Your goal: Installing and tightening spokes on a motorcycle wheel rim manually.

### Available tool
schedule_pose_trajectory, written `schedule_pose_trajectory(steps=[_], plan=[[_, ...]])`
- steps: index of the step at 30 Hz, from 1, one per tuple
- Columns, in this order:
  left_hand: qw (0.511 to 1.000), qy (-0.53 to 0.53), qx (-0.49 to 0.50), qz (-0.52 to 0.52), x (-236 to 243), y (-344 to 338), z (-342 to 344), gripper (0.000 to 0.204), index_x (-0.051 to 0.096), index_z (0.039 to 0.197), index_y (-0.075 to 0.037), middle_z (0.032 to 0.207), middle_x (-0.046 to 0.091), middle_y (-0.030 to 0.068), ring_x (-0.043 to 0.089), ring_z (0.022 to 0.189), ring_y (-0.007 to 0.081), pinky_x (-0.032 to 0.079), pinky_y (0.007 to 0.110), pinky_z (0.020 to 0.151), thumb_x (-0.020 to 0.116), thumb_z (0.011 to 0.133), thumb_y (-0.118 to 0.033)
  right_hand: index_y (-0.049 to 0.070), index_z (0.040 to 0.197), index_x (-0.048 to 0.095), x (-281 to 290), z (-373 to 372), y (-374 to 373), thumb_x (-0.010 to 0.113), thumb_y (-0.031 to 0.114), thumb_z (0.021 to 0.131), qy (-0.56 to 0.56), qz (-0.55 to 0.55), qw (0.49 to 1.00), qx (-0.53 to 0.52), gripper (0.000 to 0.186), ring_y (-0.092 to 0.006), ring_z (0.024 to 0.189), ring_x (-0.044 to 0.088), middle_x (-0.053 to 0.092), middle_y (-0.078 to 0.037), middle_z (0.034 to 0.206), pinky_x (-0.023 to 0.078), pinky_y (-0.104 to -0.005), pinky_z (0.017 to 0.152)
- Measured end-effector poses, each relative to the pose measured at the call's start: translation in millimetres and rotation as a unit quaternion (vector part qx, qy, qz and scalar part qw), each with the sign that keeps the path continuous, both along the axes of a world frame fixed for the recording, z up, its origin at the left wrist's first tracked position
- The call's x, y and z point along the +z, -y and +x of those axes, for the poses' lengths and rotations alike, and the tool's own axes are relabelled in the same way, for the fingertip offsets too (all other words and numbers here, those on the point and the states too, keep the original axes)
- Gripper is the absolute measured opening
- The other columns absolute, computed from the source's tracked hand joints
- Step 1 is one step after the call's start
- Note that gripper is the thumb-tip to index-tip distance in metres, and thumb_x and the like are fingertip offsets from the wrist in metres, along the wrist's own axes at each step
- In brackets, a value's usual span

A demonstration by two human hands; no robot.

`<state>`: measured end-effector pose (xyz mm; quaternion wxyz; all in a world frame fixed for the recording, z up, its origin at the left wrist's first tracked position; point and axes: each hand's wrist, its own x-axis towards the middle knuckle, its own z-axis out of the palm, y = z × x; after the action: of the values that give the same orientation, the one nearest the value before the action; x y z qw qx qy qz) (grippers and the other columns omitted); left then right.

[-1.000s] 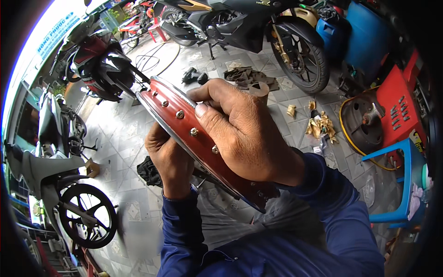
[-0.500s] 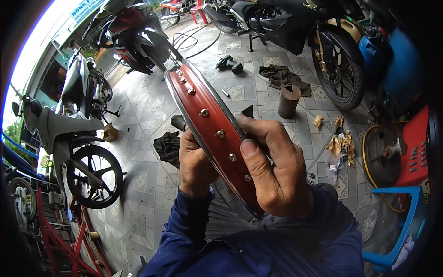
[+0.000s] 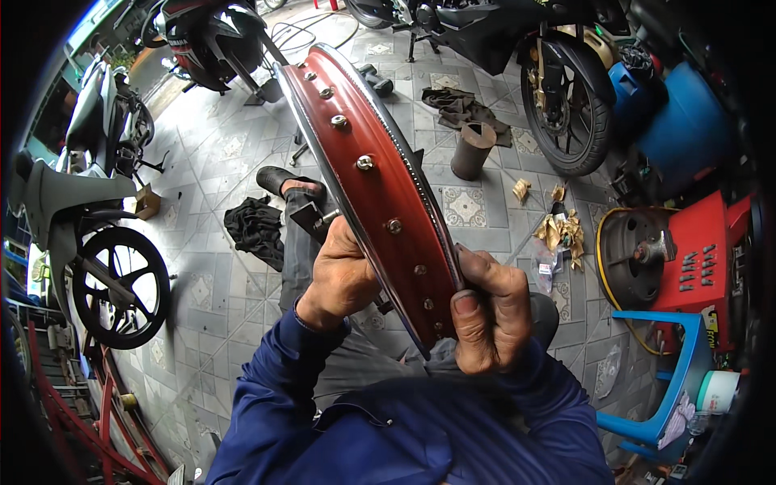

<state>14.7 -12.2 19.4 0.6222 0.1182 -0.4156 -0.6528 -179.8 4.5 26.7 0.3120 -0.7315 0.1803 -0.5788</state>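
A wheel rim stands on edge in front of me, its red channel facing me between two shiny metal edges. Several spoke nipples run along the middle of the channel. My right hand pinches the right edge low down, with the thumb on the near side and the index finger bent over the edge. Curled up against the left side is my left hand; the rim hides its fingertips, so what they grip cannot be made out. Just above that hand a dark metal bracket with a bolt juts out beside the rim.
A dark cloth lies left of my sandalled foot. Ahead are a rusty can and crumpled brown paper. Motorcycles surround the space, one with a black front wheel. At right are a red metal stand and a blue plastic stool.
My right hand has slid down the rim toward me, its thumb moving from the channel to the right edge. The rim stands more upright, and the whole view has shifted.
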Motion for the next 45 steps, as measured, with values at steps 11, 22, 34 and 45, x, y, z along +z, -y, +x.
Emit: schedule_pose_trajectory(steps=[11,22,34,45], plan=[[0.989,0.134,0.051,-0.043,-3.3,0.9,-12.5,0.031,0.063,0.105,0.000,0.092,0.057,0.0099,0.059,0.090,0.0215,0.053,0.035,0.079,0.065,0.096,-0.030,-0.009,0.134,0.047,-10.1,-10.2,-2.9,0.053,0.001,0.102,-0.008,0.009,1.000,0.001,0.034,-0.0128,0.091,0.058,0.062,-0.022,0.120,0.047,-0.0275,0.087],[0.977,0.093,0.054,0.184,-28.4,6.0,1.6,0.037,0.063,0.105,-0.002,0.092,0.057,0.0098,0.058,0.087,0.0224,0.052,0.040,0.086,0.068,0.093,-0.037,-0.012,0.132,0.048,-5.7,-11.1,2.8,0.058,-0.007,0.094,0.001,-0.011,1.000,0.011,0.040,-0.0312,0.083,0.069,0.066,-0.026,0.110,0.056,-0.0393,0.071],[0.970,0.218,0.105,-0.023,-10.3,-3.6,-13.9,0.045,0.063,0.113,0.001,0.096,0.058,0.0110,0.061,0.092,0.0234,0.052,0.041,0.091,0.064,0.096,-0.041,-0.012,0.130,0.049,-10.1,-12.7,8.5,0.057,-0.009,0.093,0.017,-0.031,0.999,0.021,0.039,-0.0293,0.076,0.068,0.066,-0.027,0.108,0.055,-0.0376,0.066],[0.973,0.187,0.112,-0.080,-9.0,-1.9,-17.2,0.039,0.066,0.103,-0.001,0.088,0.057,0.0089,0.056,0.082,0.0209,0.050,0.046,0.096,0.059,0.099,-0.040,-0.013,0.129,0.050,-12.2,-10.8,7.1,0.057,-0.009,0.092,0.029,-0.056,0.998,0.001,0.038,-0.0277,0.071,0.066,0.067,-0.026,0.106,0.055,-0.0379,0.064]])
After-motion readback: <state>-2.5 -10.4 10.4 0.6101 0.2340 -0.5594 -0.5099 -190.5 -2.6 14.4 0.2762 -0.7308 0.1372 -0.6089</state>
